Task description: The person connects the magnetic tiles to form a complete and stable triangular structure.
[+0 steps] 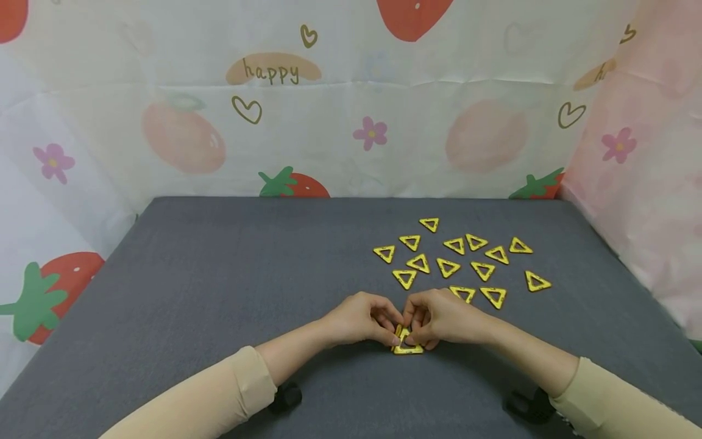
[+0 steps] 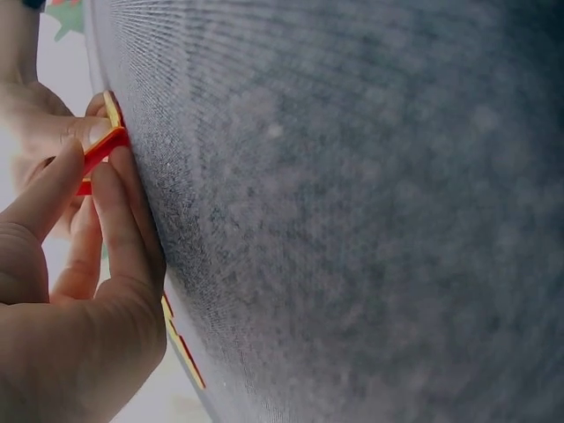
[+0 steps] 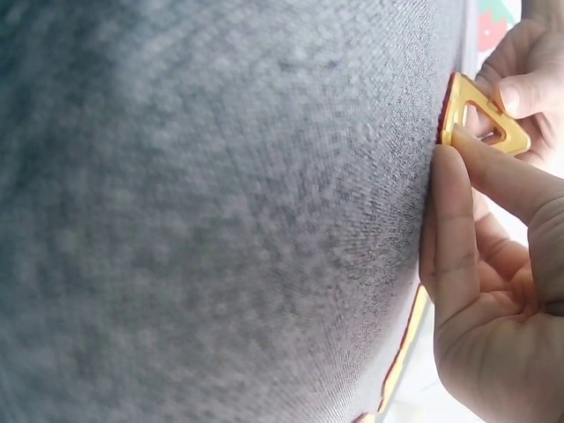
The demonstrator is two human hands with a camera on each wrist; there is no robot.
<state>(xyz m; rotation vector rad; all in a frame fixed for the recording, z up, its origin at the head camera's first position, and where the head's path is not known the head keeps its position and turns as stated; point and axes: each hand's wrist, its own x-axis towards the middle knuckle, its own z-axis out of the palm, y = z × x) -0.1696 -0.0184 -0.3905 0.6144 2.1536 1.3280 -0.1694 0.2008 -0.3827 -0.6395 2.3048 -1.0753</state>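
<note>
My left hand [image 1: 359, 320] and right hand [image 1: 446, 317] meet near the front middle of the table, fingertips almost touching. Between them is a yellow triangular frame tile [image 1: 408, 350] with an open centre, its base edge towards me. A second triangle tile [image 1: 396, 336] stands tilted against its left side, pinched between the left thumb and fingers. In the left wrist view this tilted tile [image 2: 106, 148] shows a red edge. The right thumb and fingers pinch the first tile at its right side. In the right wrist view, a yellow triangle [image 3: 512, 134] leans up between both hands; fingers partly cover the join.
Several more yellow triangle tiles, one of them [image 1: 494, 297] close beyond the right hand, lie scattered flat on the right back part of the grey table [image 1: 219, 274]. A printed curtain [image 1: 351, 91] hangs behind the table and along its sides.
</note>
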